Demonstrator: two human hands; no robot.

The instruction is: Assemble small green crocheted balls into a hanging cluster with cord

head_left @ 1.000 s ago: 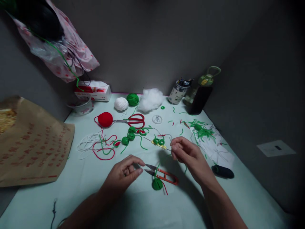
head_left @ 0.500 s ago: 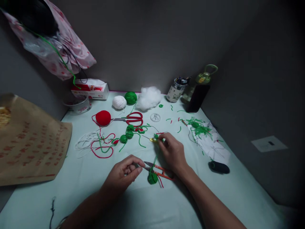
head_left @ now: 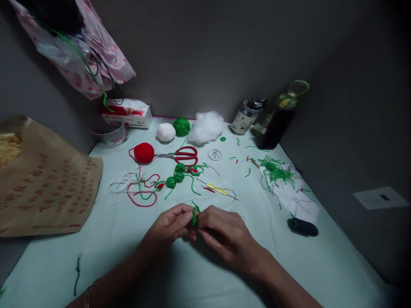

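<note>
The left hand point(head_left: 175, 222) and right hand point(head_left: 226, 233) both have their grip pinched on one green piece point(head_left: 194, 216), held nearer the wearer than the scissors point(head_left: 186, 156). Well left of the scissors, a paper bag point(head_left: 51, 184) carries rows of reddish-brown characters, too blurred to read. Behind and left of the scissors, a red-and-white box point(head_left: 141, 119) bears small print and a tub point(head_left: 117, 137) pinkish lettering, both illegible; the jar point(head_left: 242, 123) behind and right has a pale label, its words too small. The scissors lie on a desk point(head_left: 128, 244) with a pale green, faintly creased surface. Behind them rises a dim grey wall point(head_left: 192, 55); far right is a white plate point(head_left: 380, 200).
</note>
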